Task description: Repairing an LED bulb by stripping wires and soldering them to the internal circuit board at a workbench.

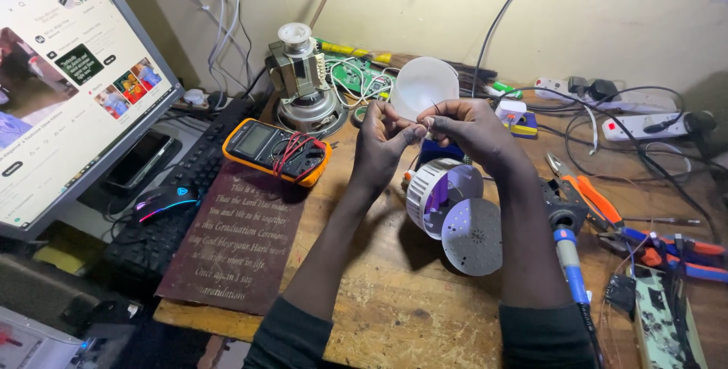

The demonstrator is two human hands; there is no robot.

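From the head camera, the left hand (381, 135) and right hand (468, 128) meet above the wooden bench (394, 316), fingertips pinched closed on a thin dark wire (436, 106) raised over the white bulb housing (440, 194) and its round perforated board (472, 236). To work the strand cleanly, I judge a firm, short pinch near its end is best, with wrists steady.
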